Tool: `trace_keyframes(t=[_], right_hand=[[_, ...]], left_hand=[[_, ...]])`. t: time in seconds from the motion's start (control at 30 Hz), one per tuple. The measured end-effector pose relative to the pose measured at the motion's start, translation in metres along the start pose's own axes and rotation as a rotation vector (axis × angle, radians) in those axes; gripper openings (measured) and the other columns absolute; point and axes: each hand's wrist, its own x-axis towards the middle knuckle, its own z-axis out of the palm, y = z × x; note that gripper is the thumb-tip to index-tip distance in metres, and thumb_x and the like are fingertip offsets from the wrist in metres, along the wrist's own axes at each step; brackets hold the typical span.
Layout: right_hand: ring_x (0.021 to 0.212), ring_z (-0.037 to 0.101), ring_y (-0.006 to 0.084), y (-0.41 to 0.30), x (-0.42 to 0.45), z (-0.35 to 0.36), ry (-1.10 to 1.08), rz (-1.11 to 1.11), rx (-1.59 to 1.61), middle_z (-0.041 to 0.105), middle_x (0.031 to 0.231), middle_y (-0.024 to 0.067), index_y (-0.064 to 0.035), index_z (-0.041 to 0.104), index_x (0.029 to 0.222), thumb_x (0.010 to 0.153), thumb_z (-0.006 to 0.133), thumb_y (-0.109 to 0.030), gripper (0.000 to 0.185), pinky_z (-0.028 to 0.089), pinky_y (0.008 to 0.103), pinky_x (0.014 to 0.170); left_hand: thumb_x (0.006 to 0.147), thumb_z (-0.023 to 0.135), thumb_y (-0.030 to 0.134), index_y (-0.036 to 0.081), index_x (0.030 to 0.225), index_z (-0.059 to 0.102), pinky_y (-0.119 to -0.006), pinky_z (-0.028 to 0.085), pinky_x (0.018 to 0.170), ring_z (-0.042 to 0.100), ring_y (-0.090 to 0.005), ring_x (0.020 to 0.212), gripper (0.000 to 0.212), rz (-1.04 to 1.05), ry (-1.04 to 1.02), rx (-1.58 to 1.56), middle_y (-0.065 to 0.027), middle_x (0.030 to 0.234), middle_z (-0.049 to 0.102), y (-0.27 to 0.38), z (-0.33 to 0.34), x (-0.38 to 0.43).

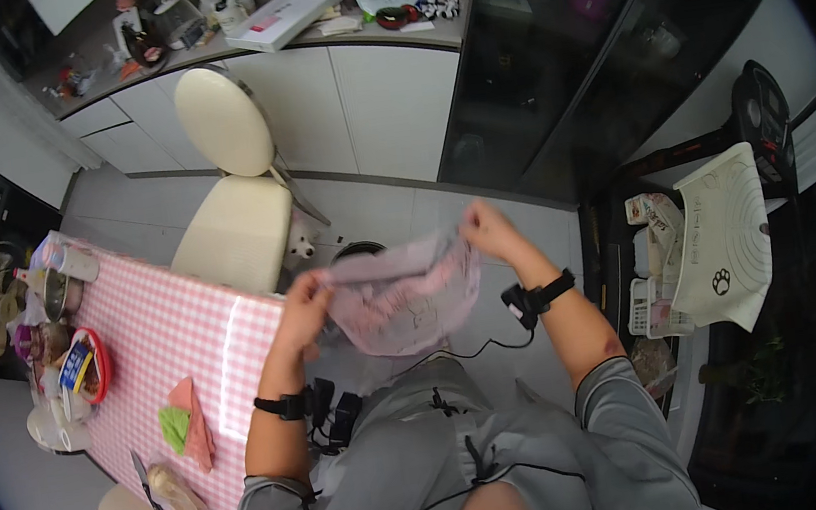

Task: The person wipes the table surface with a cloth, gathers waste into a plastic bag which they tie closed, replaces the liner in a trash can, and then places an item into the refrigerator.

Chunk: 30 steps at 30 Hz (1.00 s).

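Observation:
A thin, translucent pink plastic bag (406, 300) is stretched between my two hands, above the tiled floor. My left hand (308, 308) grips its left upper corner, near the table's edge. The right upper corner is pinched in my right hand (487, 231), with that arm reaching forward. The bag's rim spans the gap between the hands and its body hangs below, slightly blurred. Behind it, the dark round rim of a bin or bowl (358, 249) shows partly on the floor. A black strap with a small device sits on each forearm.
At left stands a table with a pink checked cloth (157, 306), bearing pink and green cloths (192, 423), a knife (145, 481) and a red-rimmed container (92, 365). A cream chair (231, 230) stands ahead, a white dog (302, 243) beside it. Shelving with a white basket (648, 309) is at right.

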Motion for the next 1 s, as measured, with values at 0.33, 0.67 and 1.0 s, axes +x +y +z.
trace_keyframes(t=[0.33,0.67,1.0], right_hand=[[0.108,0.049,0.0279,0.124,0.023,0.078,-0.316,0.085,-0.501,0.055,0.111,0.0171,-0.0048,0.055,0.113,0.082,0.056,-0.010,0.031,0.041,0.0336,0.089],[0.081,0.053,0.0138,0.101,0.031,0.095,-0.421,0.785,0.471,0.055,0.091,0.0035,-0.0070,0.049,0.103,0.085,0.054,-0.011,0.018,0.047,0.0308,0.068],[0.073,0.050,0.0110,0.081,0.055,0.173,-0.525,0.285,0.554,0.052,0.082,0.0024,-0.0062,0.050,0.098,0.078,0.058,-0.005,0.022,0.042,0.0264,0.063]], left_hand=[[0.079,0.053,0.008,0.005,0.097,0.064,-0.041,0.049,0.078,0.060,-0.0338,0.094,0.020,-0.001,-0.142,1.032,-0.0173,0.099,0.063,-0.058,0.080,0.116],[0.089,0.049,0.021,0.010,0.116,0.058,-0.041,0.044,0.089,0.054,-0.0378,0.103,0.030,-0.318,0.104,0.483,-0.0214,0.107,0.059,-0.153,0.045,0.084],[0.090,0.046,0.010,0.007,0.128,0.049,-0.032,0.038,0.096,0.050,-0.0279,0.111,0.038,-0.335,0.260,0.172,-0.0134,0.119,0.052,-0.184,0.056,0.087]])
